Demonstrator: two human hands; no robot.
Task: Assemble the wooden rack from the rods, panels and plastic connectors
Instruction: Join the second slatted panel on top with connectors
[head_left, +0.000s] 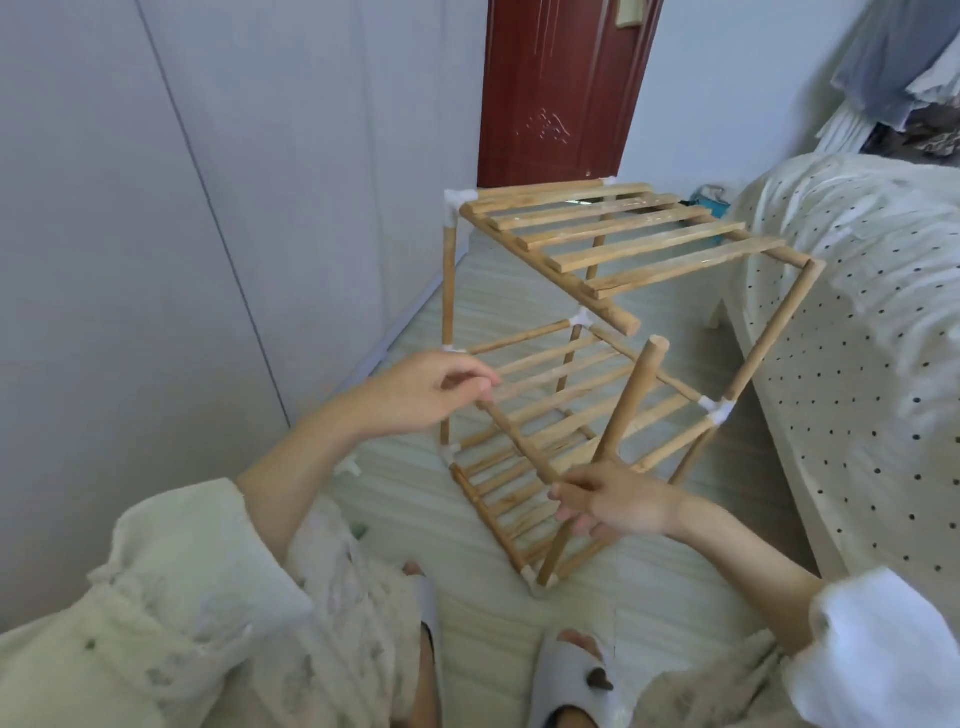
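A three-tier wooden rack (597, 332) stands on the floor, joined by white plastic connectors (716, 408). Its top slatted panel (618, 234) sits tilted, and the panel's near corner rod end (631, 325) hangs free. An upright rod (631, 400) at the near corner ends bare just below that corner. My left hand (431, 389) pinches the left end of the middle tier's front rod (519, 441). My right hand (613, 501) grips the near corner where that rod meets the upright.
A bed with a dotted cover (857, 338) stands close on the right. A grey wall (156, 234) runs along the left, a dark red door (561, 88) behind. My slippered feet (571, 670) are on the pale striped floor just below the rack.
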